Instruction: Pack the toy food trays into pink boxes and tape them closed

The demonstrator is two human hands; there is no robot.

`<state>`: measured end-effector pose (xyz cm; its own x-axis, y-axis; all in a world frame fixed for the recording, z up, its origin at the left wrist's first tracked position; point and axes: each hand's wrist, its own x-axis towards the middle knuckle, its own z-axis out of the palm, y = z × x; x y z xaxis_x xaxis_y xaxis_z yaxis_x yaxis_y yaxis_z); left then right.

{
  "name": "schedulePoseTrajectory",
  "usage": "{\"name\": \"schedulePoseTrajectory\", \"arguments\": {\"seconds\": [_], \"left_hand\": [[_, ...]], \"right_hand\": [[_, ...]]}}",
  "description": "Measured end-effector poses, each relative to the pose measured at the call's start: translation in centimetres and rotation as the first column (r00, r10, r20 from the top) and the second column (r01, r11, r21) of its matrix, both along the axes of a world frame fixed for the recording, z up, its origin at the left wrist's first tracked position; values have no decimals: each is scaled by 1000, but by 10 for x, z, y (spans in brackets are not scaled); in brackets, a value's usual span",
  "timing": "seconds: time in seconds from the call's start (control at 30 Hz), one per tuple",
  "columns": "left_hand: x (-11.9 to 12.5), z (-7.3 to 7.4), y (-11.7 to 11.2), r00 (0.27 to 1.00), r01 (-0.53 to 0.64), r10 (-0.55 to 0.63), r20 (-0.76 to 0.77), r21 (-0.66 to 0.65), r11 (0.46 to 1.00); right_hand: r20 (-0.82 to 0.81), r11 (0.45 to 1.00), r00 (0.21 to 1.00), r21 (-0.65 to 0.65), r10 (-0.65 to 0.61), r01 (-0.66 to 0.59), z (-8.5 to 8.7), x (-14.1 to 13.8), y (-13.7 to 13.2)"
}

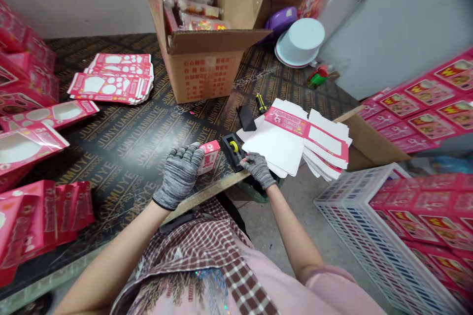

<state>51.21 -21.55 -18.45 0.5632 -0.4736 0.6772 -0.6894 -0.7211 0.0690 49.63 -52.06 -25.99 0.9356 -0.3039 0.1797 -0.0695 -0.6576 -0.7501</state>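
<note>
head view: only one I've got, looking down over my own arms at the table [121, 133]
left hand [179, 173]: gloved, fingers curled together round a small pink box [209, 156], pressing it down on the table near the front edge
right hand [258, 168]: gloved, fingertips resting at the black tape dispenser [233, 150]; can't tell if it pinches tape or just touches
pink box: folded up, sits just left of the dispenser, touching my left fingers
flat stack [295, 138]: unfolded white/pink blanks fanned out right of the dispenser, overhanging the table edge
done so far, my read: folded pink boxes piled at far left [33, 216], plus packed ones stacked at right above the white crate [373, 236]
left to do, my read: flat stack looks thick, more die-cut sheets [114, 78] lie further back on the left, so plenty remains
cardboard carton [201, 54]: open, full of packed goods, behind the work spot
screwdriver [261, 103]: lying loose behind the flat stack
</note>
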Motion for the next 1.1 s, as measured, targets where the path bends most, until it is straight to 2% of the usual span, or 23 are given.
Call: {"name": "schedulePoseTrajectory", "arguments": {"seconds": [0.13,0.23,0.37,0.5,0.63,0.7,0.77,0.83,0.87,0.9,0.93,0.97,1.03,1.1], "left_hand": [[-4,-6,4,1000,12,-12,14,14,1000],[-3,-6,7,999,49,-49,6,-54,997],[-1,-2,9,995,89,-95,-34,-134,987],[0,2,7,996,47,-61,-73,-181,982],[0,0,5,997,30,-42,-63,-181,983],[-1,-2,4,999,35,-34,5,-171,985],[-3,-4,3,998,35,-26,55,-156,987],[-5,-5,3,998,47,-41,45,-149,988],[-6,-5,3,998,55,-52,22,-154,987],[-7,-5,3,998,56,-58,-5,-166,985],[-7,-6,3,998,52,-59,-29,-182,982],[-7,-7,4,997,43,-53,-46,-199,979],[-7,-8,5,998,19,-32,-55,-227,974],[-7,-10,7,998,21,-32,-44,-231,973]], "right_hand": [[102,997,992,17,-80,79,3,1,10],[213,984,964,112,-162,141,4,-12,11],[111,950,964,231,-240,210,-13,-33,13],[86,947,961,214,-264,241,-32,-39,19],[122,935,941,212,-315,285,-37,-34,21],[149,929,931,225,-332,295,-33,-35,20],[176,927,926,240,-334,288,-21,-39,24],[188,925,935,297,-300,237,-1,-46,35],[179,916,952,364,-248,170,12,-49,44],[166,888,971,453,-170,78,27,-51,54],[153,831,986,556,-62,-34,42,-53,67],[148,750,987,645,63,-145,57,-54,80],[149,564,941,767,305,-304,81,-51,104],[142,394,868,848,476,-355,95,-44,123]]}}
